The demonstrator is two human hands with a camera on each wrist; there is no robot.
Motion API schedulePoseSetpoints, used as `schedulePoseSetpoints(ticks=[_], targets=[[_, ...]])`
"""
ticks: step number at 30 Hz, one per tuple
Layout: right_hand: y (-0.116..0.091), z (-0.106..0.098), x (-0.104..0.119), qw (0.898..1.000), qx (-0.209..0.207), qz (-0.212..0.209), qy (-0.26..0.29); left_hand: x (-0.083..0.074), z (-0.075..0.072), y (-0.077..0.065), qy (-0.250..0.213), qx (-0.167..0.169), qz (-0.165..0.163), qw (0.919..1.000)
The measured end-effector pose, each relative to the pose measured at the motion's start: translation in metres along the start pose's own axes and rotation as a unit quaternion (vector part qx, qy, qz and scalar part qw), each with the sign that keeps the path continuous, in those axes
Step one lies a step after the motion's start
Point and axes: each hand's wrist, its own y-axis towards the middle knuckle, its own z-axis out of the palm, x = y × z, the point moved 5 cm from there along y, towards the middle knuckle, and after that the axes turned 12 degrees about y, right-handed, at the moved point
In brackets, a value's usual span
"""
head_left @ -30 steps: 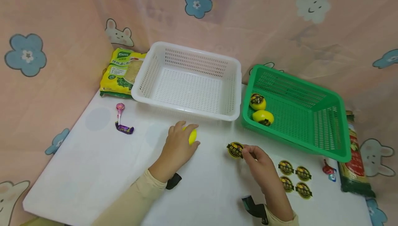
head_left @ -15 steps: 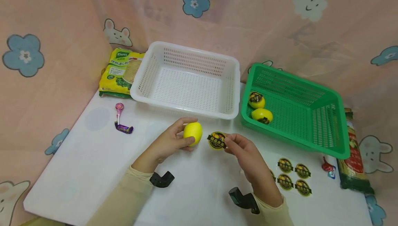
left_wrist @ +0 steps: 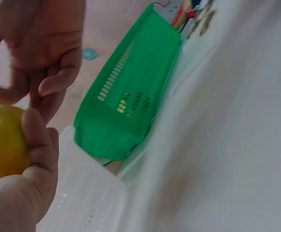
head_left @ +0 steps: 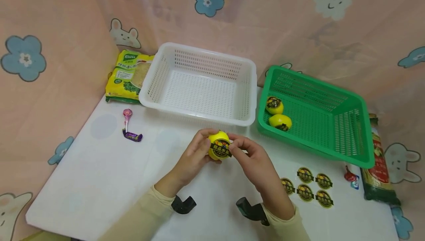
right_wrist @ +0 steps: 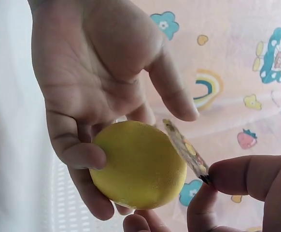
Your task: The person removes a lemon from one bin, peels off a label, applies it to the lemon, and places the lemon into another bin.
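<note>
My left hand [head_left: 194, 156] grips a yellow lemon [right_wrist: 138, 164] above the table, its fingers curled around one side. Between the thumb and finger of my right hand [head_left: 254, 158] is a round black-and-gold sticker [head_left: 220, 148] pinched by its edge. The sticker lies against the lemon's near face in the head view. From the right wrist, the sticker [right_wrist: 186, 150] appears edge-on, slanting along the lemon's side. In the left wrist view the lemon [left_wrist: 6, 142] is partly cut off by the frame. Two stickered lemons [head_left: 280, 122] lie inside the green basket [head_left: 315, 152].
A white basket [head_left: 199, 114] stands at the back, beside a yellow Knorr bag [head_left: 124, 79]. Several stickers [head_left: 305, 192] lie at the right, near a small red candy [head_left: 351, 177] and a red-green packet [head_left: 378, 167]. A lollipop [head_left: 127, 114] and purple candy [head_left: 132, 135] lie left.
My left hand has lifted the lemon from the table and turned it. My right hand has brought the sticker leftward, from apart to against the lemon.
</note>
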Motion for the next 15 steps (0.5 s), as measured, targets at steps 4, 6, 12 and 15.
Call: schedulePoseSetpoints(ticks=[4,6,12,15], targets=[[0.000,0.000,0.001,0.999,-0.018,-0.004,-0.039,0.003,0.008,-0.001,0.003,-0.006,0.000,1.0000],[0.000,-0.002,0.001,0.998,-0.023,-0.003,-0.054,0.003,0.010,-0.002,0.002,-0.007,-0.002,1.0000],[0.000,-0.008,0.002,0.998,-0.030,0.010,-0.062,0.003,0.013,-0.001,-0.004,-0.001,0.003,1.0000],[-0.002,-0.007,0.002,0.998,-0.035,0.008,-0.055,0.002,0.014,-0.001,-0.007,0.001,0.008,0.9999]])
